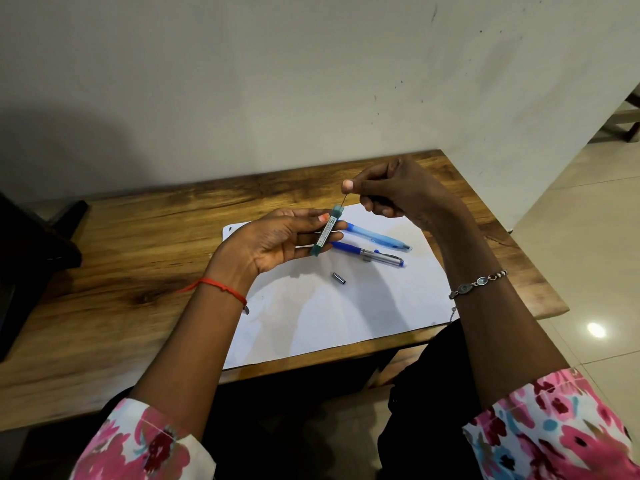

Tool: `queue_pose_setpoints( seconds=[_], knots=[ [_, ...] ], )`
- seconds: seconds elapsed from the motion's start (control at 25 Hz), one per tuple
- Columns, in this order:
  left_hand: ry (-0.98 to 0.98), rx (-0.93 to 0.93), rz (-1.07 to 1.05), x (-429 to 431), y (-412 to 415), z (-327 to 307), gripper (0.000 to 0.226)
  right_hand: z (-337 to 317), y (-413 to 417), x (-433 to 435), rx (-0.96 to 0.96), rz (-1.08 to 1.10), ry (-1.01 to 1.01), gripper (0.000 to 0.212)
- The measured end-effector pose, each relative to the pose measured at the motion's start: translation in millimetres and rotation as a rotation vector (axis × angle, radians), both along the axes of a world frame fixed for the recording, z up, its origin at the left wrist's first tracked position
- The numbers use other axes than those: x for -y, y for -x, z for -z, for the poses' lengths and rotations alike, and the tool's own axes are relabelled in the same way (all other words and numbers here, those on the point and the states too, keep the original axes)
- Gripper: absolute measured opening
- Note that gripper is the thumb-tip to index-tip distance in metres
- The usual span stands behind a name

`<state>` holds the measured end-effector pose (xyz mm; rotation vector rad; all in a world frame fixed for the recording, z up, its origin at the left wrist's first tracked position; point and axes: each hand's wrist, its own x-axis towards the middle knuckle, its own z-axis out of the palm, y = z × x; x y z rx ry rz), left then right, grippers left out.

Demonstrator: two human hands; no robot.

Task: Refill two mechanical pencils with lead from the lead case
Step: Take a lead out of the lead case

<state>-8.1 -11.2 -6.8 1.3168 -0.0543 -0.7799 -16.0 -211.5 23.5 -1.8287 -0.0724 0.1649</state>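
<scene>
Dark object (34, 254) at left edge on wooden table (138, 244). Left hand (273, 240), centre frame, red thread on wrist, thumb and fingers clamped on teal lead case (327, 230), held tilted above white paper (346, 313). Small metal cap (339, 278) lies on paper below the case. Thin lead (343, 200) sticks out of the case top. Right of the case, light blue pencil (377, 235) and silver-blue pencil (374, 253) lie side by side on the paper. Right hand (398, 188), upper centre-right, thumb and forefinger pinched together on the lead's upper end, other fingers curled.
</scene>
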Motion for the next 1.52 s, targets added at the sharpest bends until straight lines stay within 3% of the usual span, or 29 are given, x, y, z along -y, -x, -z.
queue_pose_setpoints(
  seconds=[0.36,0.72,0.88,1.16,1.32,1.52],
  knots=[
    [-0.002,0.006,0.012,0,0,1,0.017,-2,0,-1,0.038,0.074,-0.04,0.012],
    [0.044,0.05,-0.022,-8,-4,-4,0.019,-7,1,10,0.182,0.321,-0.224,0.025],
    [0.151,0.063,-0.042,-8,-6,-5,0.02,-7,2,5,0.166,0.29,-0.165,0.024],
    [0.113,0.143,0.02,-3,-4,-1,0.021,-4,0,-5,0.163,0.192,-0.121,0.02],
    [0.093,0.141,-0.011,-3,-5,-1,0.019,1,-3,1,0.063,0.217,-0.129,0.022],
    [0.036,0.125,-0.09,-3,-5,-2,0.017,2,-9,8,-0.158,0.297,-0.423,0.025]
  ],
)
